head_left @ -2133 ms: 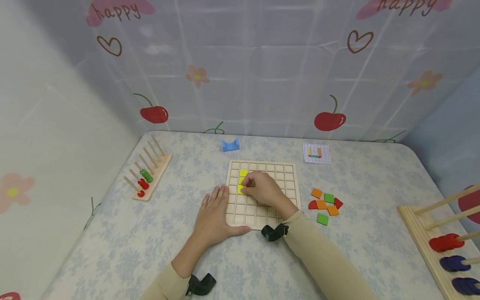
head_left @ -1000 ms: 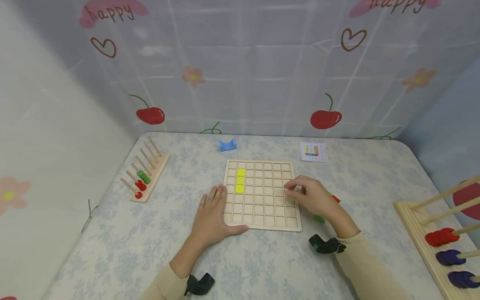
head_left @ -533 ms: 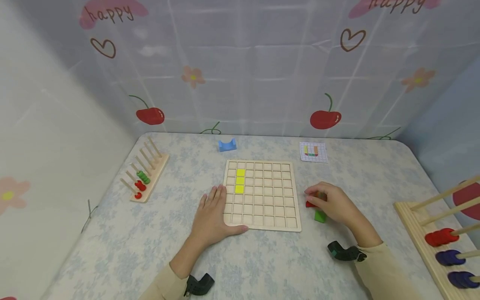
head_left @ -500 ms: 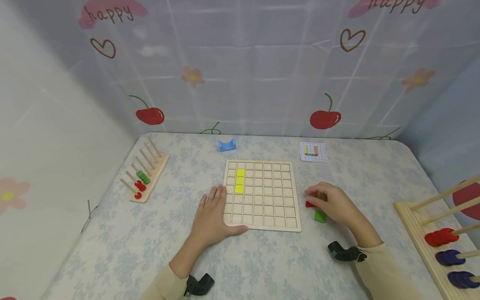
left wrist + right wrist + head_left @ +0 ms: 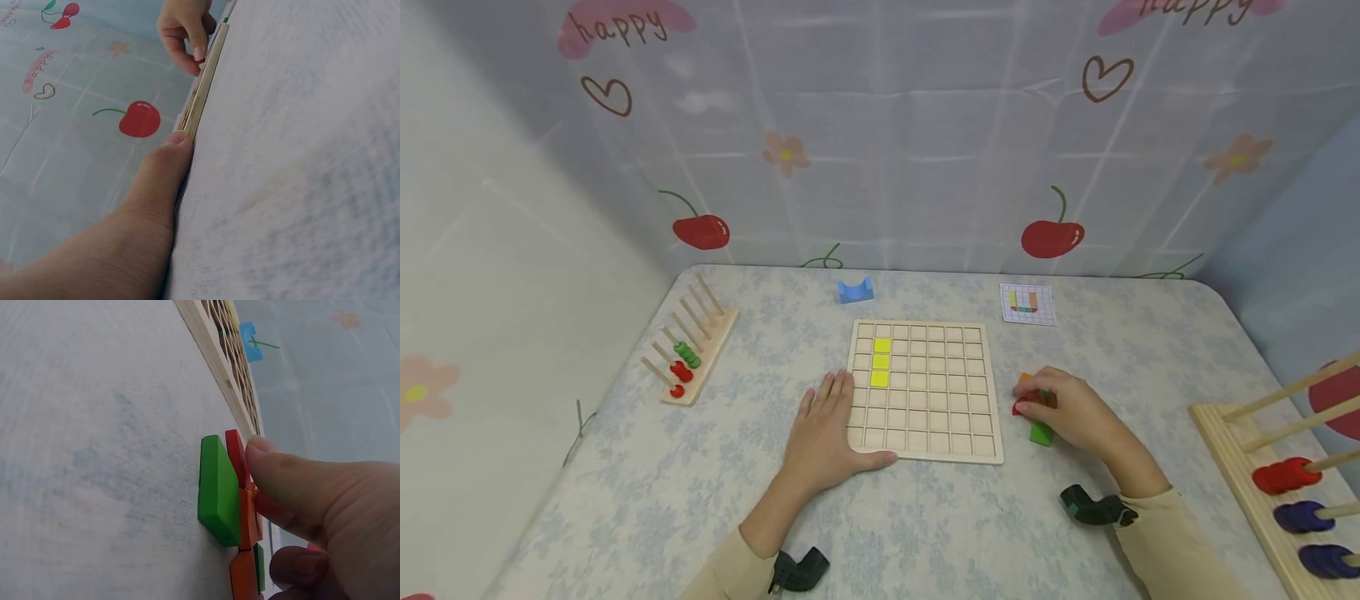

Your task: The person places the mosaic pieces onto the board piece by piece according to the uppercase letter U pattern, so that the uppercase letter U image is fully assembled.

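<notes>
My left hand [image 5: 822,437] lies flat at the left front corner of the wooden grid board [image 5: 937,456], fingers along its edge and thumb at its front rim. Three yellow square tiles [image 5: 881,362] sit in one column of the board. To the right of the board, my right hand [image 5: 1075,410] pinches a red tile [image 5: 236,456] with a rounded edge between thumb and fingers, low over the pile. A green tile [image 5: 215,490] lies just in front of it, and orange tiles [image 5: 248,519] lie close under the fingers. The palm hides part of the pile.
A pattern card [image 5: 1028,305] lies behind the pile. At the back is a blue arched block [image 5: 855,291]. A small peg rack [image 5: 711,354] with red and green beads stands left; a larger peg rack [image 5: 1232,475] with red and blue rings stands right.
My right hand has left the yellow tiles and moved right to the loose tiles, where its fingers now close on the red one. The left hand has stayed at the board's edge.
</notes>
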A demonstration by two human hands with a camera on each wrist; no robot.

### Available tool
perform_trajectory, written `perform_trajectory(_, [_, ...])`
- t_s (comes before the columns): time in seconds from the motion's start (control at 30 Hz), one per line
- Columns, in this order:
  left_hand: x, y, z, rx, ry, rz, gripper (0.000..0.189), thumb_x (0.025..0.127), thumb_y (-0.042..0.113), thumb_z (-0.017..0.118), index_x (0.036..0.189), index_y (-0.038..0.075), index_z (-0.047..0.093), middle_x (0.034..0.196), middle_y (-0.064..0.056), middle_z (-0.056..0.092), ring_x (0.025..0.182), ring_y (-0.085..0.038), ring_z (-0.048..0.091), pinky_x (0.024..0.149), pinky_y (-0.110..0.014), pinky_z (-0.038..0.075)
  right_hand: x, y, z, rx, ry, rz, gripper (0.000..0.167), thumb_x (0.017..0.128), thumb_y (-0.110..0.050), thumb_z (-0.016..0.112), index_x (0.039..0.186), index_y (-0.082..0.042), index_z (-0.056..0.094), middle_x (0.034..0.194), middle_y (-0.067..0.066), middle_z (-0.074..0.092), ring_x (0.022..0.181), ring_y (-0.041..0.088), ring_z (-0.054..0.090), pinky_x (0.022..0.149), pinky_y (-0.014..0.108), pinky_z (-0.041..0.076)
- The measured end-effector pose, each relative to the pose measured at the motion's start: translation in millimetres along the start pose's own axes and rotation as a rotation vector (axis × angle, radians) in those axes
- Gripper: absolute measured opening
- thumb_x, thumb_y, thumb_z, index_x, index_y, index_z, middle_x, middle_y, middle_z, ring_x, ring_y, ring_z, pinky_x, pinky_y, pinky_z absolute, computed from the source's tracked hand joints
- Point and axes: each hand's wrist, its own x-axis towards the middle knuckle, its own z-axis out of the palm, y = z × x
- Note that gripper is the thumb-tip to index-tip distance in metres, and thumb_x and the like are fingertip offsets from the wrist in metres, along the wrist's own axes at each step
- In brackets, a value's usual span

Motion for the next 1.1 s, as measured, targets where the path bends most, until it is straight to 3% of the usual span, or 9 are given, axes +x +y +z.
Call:
perform_trajectory(0.23, [0.0,-0.5,1.0,-0.007,0.007,0.004,0.141,0.062,0.097,0.051,0.160,0.009,0.001,0.168,-0.009,0.006,0.156,-0.022,0.001,0.126,-0.049,0.004,-0.2,-0.7,-2.2,-0.027,-0.048,0.022,0.020,0.092,-0.022,0.071,0.111,-0.016,0.075,0.108,-0.001,0.062,0.088,0.013,0.055,0.074,0.025,0.046])
perform_trajectory(0.5, [-0.6,-1.0,0.9,-0.010,0.017,0.009,0.140,0.062,0.096,0.051,0.160,0.008,0.003,0.167,-0.009,0.008,0.156,-0.023,0.003,0.126,-0.049,0.005,1.6,-4.8,1.0,-0.066,-0.025,-0.001,0.008,0.090,-0.020,0.073,0.097,-0.019,0.069,0.100,-0.003,0.062,0.085,0.015,0.054,0.075,0.029,0.047])
perform_trajectory(0.77, [-0.4,-1.1,1.2,-0.005,0.011,0.006,0.140,0.062,0.096,0.051,0.160,0.008,0.003,0.168,-0.009,0.007,0.156,-0.022,0.001,0.126,-0.048,0.005,0.1,-8.1,0.4,-0.040,-0.043,0.023,0.013,0.089,-0.020,0.074,0.088,-0.022,0.062,0.087,-0.006,0.062,0.080,0.016,0.051,0.068,0.027,0.043])
perform_trajectory(0.97, [-0.2,-1.0,1.5,-0.002,0.008,0.000,0.141,0.062,0.097,0.051,0.160,0.008,0.002,0.168,-0.009,0.006,0.156,-0.022,0.001,0.126,-0.048,0.004,1.6,-9.2,-1.2,-0.017,-0.045,0.003,0.006,0.092,-0.020,0.071,0.097,-0.022,0.068,0.093,-0.005,0.066,0.084,0.014,0.054,0.071,0.027,0.046])
perform_trajectory(1.1, [0.0,-0.8,1.7,-0.004,0.008,-0.001,0.141,0.062,0.098,0.050,0.160,0.008,0.002,0.168,-0.009,0.006,0.156,-0.022,0.001,0.126,-0.048,0.003,3.7,-9.4,-1.6,0.013,-0.042,-0.021,0.011,0.094,-0.019,0.068,0.105,-0.019,0.071,0.094,-0.003,0.066,0.078,0.013,0.053,0.066,0.025,0.046])
